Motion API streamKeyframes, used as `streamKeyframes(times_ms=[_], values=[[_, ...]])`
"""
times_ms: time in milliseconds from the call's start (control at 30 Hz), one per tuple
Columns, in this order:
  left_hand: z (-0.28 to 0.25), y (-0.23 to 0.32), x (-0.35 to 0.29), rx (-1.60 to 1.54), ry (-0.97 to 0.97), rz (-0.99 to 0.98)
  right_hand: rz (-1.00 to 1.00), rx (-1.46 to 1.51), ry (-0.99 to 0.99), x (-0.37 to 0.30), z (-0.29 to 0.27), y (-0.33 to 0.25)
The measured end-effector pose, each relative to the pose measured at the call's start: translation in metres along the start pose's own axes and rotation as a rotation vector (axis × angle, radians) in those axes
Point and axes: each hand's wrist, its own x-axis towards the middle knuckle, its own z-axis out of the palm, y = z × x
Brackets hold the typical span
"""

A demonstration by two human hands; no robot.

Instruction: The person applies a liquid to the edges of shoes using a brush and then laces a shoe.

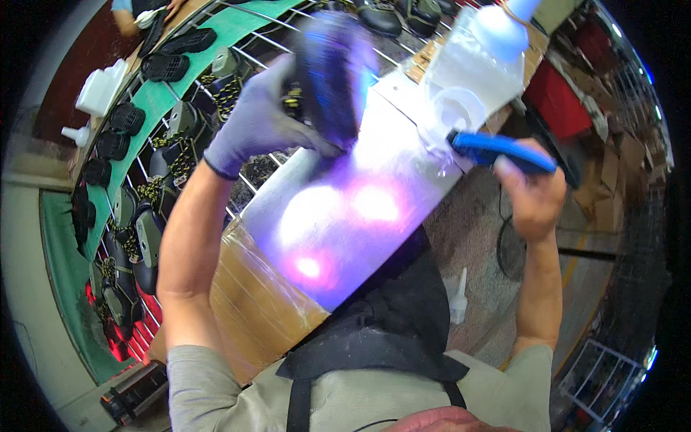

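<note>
My left hand [260, 119], in a grey knit glove, grips a dark shoe [332, 83] above the lit white board [407, 137]. The shoe is smeared by motion, with a bit of black-and-yellow lace by my fingers. My bare right hand [536, 198] is closed round a blue-handled brush [512, 150]. The brush's dark tip is at the rim of a clear plastic cup [461, 108] on the board's far right; whether it touches the cup I cannot tell. Behind the cup stands a translucent container [471, 65] with a white squeeze bottle [498, 32].
On the left, laced shoes [183, 119] stand on a metal rack, beside a green belt [155, 104] carrying black soles [165, 67]. Another person's hand [173, 9] shows at the far left. Cardboard [266, 288] covers the board's near end. A white nozzle bottle [458, 299] is lower right.
</note>
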Motion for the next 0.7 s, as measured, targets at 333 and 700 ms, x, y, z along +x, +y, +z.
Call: streamKeyframes(times_ms=[333, 700], values=[[-0.050, 0.025, -0.052, -0.297, 0.503, 0.108, 0.281, -0.098, 0.213, 0.006, 0.012, 0.055], [0.041, 0.034, -0.133, -1.536, 0.283, -0.215, 0.168, -0.370, 0.036, 0.020, 0.042, 0.068]])
